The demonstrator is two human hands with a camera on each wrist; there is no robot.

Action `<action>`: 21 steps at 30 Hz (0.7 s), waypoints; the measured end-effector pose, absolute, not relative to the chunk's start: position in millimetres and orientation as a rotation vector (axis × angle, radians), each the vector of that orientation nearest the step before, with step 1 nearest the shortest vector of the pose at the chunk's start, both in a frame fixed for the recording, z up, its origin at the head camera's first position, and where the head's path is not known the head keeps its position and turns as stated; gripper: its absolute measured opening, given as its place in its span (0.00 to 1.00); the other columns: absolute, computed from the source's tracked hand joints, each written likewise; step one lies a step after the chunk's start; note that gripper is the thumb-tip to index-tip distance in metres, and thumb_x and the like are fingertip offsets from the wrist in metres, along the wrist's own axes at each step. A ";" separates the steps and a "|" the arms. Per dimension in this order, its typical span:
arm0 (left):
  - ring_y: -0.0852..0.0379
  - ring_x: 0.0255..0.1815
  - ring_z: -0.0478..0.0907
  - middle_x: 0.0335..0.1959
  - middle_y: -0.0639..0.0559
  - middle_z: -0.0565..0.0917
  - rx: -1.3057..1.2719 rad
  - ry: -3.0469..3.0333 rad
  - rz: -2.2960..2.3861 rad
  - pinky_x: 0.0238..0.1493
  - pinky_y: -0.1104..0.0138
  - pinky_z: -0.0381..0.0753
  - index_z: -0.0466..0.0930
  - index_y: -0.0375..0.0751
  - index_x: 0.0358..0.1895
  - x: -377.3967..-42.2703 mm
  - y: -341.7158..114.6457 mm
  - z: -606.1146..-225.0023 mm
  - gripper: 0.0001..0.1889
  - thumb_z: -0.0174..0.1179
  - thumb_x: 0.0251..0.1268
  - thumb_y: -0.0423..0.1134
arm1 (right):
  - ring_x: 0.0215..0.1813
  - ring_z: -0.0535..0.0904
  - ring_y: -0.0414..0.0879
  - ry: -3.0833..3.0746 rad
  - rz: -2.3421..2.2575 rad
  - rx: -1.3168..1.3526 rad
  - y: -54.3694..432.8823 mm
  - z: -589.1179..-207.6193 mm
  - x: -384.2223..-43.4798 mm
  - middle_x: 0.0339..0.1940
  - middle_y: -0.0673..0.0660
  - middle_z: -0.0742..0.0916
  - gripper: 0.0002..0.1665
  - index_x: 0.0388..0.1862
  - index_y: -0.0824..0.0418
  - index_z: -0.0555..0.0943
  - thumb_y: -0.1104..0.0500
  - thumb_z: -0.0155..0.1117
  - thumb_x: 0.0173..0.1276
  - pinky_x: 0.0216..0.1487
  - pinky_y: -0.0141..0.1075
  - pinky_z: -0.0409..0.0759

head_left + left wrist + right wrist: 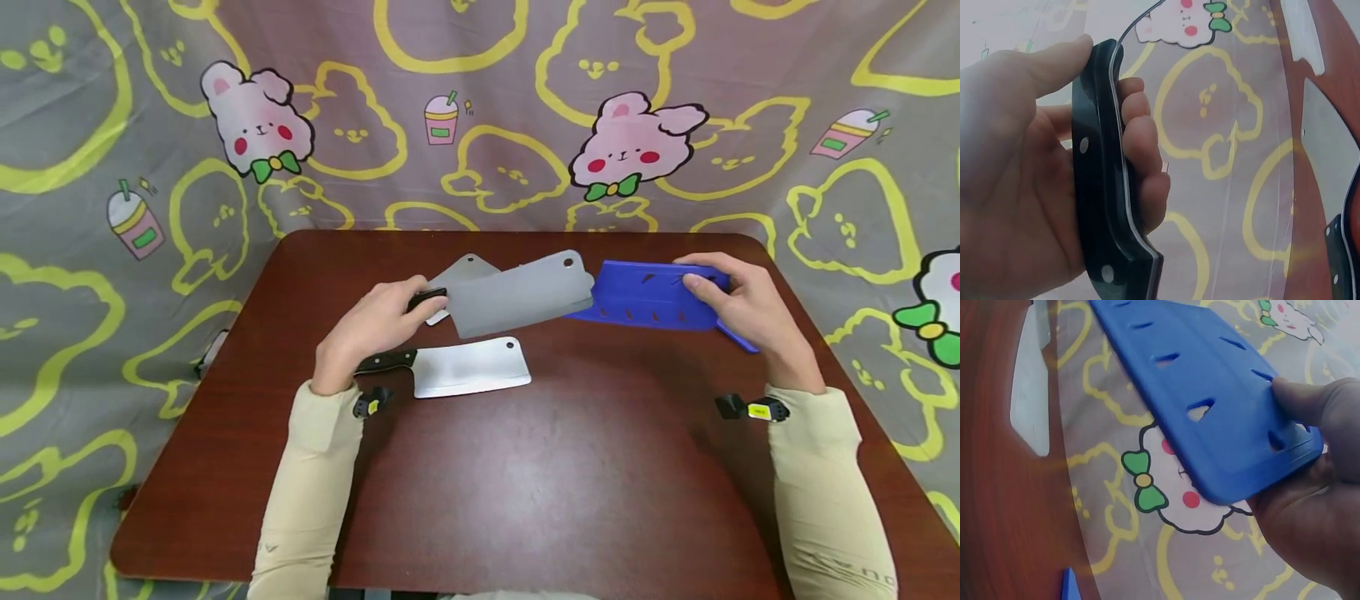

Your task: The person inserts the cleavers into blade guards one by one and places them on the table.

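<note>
My left hand (382, 321) grips a cleaver (517, 292) by its black riveted handle, fingers wrapped round it in the left wrist view. The broad grey blade points right, raised over the table. My right hand (738, 292) holds a blue slotted plastic blade guard (645, 296) at its right end, thumb on the near face. In the head view the blade's tip overlaps the guard's left end; whether they touch I cannot tell. A second cleaver (472, 367) lies flat in front, handle to the left. Behind the held one, another blade (472, 268) is partly hidden.
A blue strip (738, 336) lies on the brown table (570, 483) below my right hand. A pale flat piece (1030, 387) lies near the table's edge in the right wrist view. Patterned cloth (517, 167) stands round the back and sides.
</note>
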State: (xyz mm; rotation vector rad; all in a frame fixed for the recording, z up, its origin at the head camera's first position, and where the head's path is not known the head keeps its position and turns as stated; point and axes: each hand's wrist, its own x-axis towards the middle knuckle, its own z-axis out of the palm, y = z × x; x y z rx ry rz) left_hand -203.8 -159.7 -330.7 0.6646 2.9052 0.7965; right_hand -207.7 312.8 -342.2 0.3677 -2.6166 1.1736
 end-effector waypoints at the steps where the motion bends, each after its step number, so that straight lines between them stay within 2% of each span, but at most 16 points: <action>1: 0.55 0.24 0.67 0.27 0.51 0.72 0.658 2.911 0.805 0.30 0.63 0.68 0.75 0.46 0.40 -203.9 -161.8 -330.7 0.16 0.52 0.74 0.55 | 0.32 0.82 0.28 -2.596 1.206 0.377 313.6 -342.0 -207.1 0.38 0.31 0.83 0.18 0.58 0.57 0.81 0.58 0.62 0.71 0.34 0.20 0.77; 11: 0.55 0.23 0.66 0.25 0.51 0.72 0.645 2.925 0.890 0.29 0.63 0.67 0.77 0.48 0.44 -203.0 -170.3 -327.3 0.17 0.51 0.74 0.57 | 0.31 0.84 0.34 -2.318 1.687 0.561 314.0 -339.3 -205.4 0.38 0.45 0.86 0.17 0.57 0.66 0.80 0.70 0.58 0.70 0.33 0.24 0.82; 21: 0.55 0.23 0.66 0.26 0.51 0.73 0.657 2.919 0.908 0.29 0.62 0.68 0.78 0.47 0.46 -202.5 -168.4 -324.8 0.17 0.50 0.74 0.56 | 0.32 0.86 0.40 -2.121 2.061 0.680 305.2 -343.0 -206.3 0.40 0.54 0.84 0.16 0.56 0.71 0.78 0.73 0.53 0.71 0.33 0.30 0.84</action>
